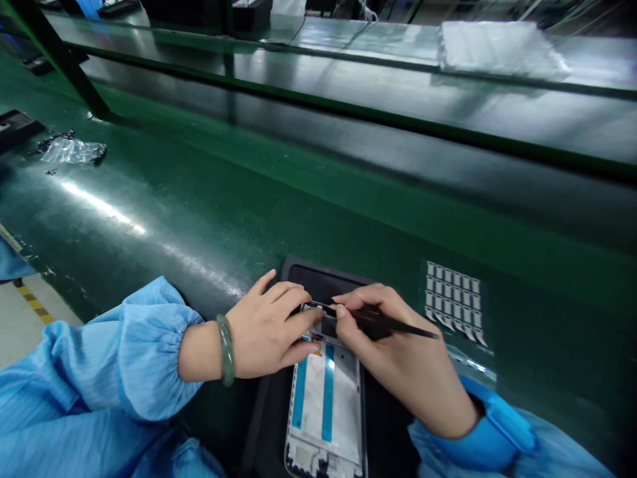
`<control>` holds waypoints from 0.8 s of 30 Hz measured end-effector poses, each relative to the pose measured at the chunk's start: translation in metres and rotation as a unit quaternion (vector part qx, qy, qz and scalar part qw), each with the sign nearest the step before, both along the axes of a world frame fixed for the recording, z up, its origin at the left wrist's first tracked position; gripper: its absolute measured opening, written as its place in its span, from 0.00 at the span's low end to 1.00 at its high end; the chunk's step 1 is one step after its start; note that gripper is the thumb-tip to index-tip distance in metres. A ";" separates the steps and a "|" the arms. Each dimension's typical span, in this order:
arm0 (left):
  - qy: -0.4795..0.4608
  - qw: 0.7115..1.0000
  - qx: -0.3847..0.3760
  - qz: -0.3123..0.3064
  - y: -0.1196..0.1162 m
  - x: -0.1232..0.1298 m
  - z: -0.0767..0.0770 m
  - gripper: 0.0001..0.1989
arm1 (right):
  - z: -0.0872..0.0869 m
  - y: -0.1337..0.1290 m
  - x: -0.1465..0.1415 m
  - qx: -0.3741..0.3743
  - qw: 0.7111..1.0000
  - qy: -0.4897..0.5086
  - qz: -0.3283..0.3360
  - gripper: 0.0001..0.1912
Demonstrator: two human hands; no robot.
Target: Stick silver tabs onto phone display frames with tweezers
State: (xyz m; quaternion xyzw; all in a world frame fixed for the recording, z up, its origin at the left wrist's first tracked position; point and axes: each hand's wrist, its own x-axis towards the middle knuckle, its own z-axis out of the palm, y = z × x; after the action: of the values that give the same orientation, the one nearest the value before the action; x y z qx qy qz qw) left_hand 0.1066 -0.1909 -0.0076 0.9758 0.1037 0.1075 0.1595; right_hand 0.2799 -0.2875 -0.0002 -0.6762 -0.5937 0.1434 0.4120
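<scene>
An opened phone frame (pixel 343 405), with two blue strips down its pale inner face, lies on a black tray (pixel 271 398). Over the frame's upper end my left hand (pixel 271 328) rests, fingers spread and fingertips touching its top edge. Dark tweezers (pixel 393 322) are pinched in my right hand (pixel 393 338), their tip reaching the same upper end beside my left fingertips. What exactly the tip touches is hidden by the fingers. A small orange flex piece (pixel 317 346) shows just below my left thumb.
Right of the tray is a sheet of small pale stickers (pixel 454 295) in rows. Far left on the green bench (pixel 199 192) lie a clear plastic bag (pixel 74 151) and small black parts. A green post (pixel 64 66) and a raised shelf (pixel 348 99) stand beyond.
</scene>
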 end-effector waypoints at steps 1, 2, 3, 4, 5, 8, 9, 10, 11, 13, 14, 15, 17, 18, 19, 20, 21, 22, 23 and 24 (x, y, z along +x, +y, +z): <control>0.001 1.000 -0.005 -0.006 0.001 0.000 0.000 0.21 | -0.004 -0.002 0.001 0.011 1.000 0.029 -0.003 0.04; 0.002 1.000 -0.011 -0.011 0.001 -0.001 0.001 0.23 | -0.007 -0.004 0.002 0.023 0.998 0.059 -0.009 0.05; 0.002 1.000 -0.016 -0.015 0.002 -0.001 0.001 0.24 | -0.010 -0.006 0.002 0.034 0.996 0.087 -0.016 0.05; 0.003 1.000 -0.020 -0.016 0.002 -0.002 0.001 0.25 | -0.012 -0.008 0.003 0.044 0.993 0.106 -0.021 0.06; 0.002 1.000 -0.023 -0.016 0.002 -0.002 0.002 0.26 | -0.014 -0.009 0.003 0.049 0.992 0.114 -0.022 0.06; 0.004 1.000 -0.028 -0.013 0.001 -0.002 0.003 0.25 | -0.016 -0.011 0.003 0.046 0.994 0.102 -0.005 0.06; 0.006 1.000 -0.028 -0.011 0.001 -0.002 0.003 0.25 | -0.016 -0.011 0.003 0.041 0.995 0.095 0.003 0.06; 0.008 1.000 -0.028 -0.011 0.001 -0.002 0.003 0.25 | -0.016 -0.011 0.003 0.038 0.995 0.090 0.009 0.07; 0.010 1.000 -0.028 -0.010 0.000 -0.002 0.003 0.26 | -0.016 -0.010 0.002 0.037 0.995 0.088 0.013 0.07; 0.012 1.000 -0.027 -0.011 0.000 -0.002 0.003 0.26 | -0.016 -0.010 0.002 0.038 0.995 0.085 0.017 0.07; 0.012 1.000 -0.026 -0.011 0.000 -0.002 0.003 0.26 | -0.016 -0.009 0.001 0.041 0.995 0.085 0.019 0.08; 0.012 1.000 -0.026 -0.012 0.000 -0.002 0.002 0.26 | -0.016 -0.009 0.001 0.043 0.995 0.085 0.019 0.08; 0.014 1.000 -0.023 -0.013 0.000 -0.002 0.002 0.26 | -0.016 -0.008 0.001 0.047 0.996 0.079 0.019 0.08; 0.014 1.000 -0.022 -0.013 0.000 -0.002 0.002 0.26 | -0.017 -0.008 0.001 0.048 0.996 0.075 0.018 0.08; 0.015 1.000 -0.021 -0.013 0.000 -0.002 0.002 0.26 | -0.017 -0.008 0.001 0.049 0.996 0.071 0.017 0.08; 0.016 1.000 -0.020 -0.013 0.000 -0.002 0.002 0.26 | -0.017 -0.008 0.001 0.048 0.996 0.068 0.016 0.08; 0.015 1.000 -0.020 -0.012 0.000 -0.002 0.002 0.26 | -0.017 -0.007 0.001 0.048 0.997 0.064 0.015 0.08; 0.014 1.000 -0.020 -0.012 0.000 -0.002 0.002 0.26 | -0.017 -0.007 0.001 0.047 0.997 0.062 0.014 0.07; 0.013 1.000 -0.021 -0.012 0.000 -0.002 0.002 0.26 | -0.017 -0.007 0.001 0.048 0.997 0.058 0.013 0.07; 0.012 1.000 -0.021 -0.012 0.000 -0.002 0.002 0.26 | -0.016 -0.006 0.001 0.050 0.997 0.051 0.012 0.07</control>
State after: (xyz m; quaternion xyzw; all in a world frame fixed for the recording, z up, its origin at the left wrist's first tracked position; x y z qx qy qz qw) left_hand 0.1048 -0.1910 -0.0054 0.9746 0.0960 0.0919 0.1801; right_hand 0.2809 -0.2939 -0.0166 -0.6395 -0.5862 0.1531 0.4733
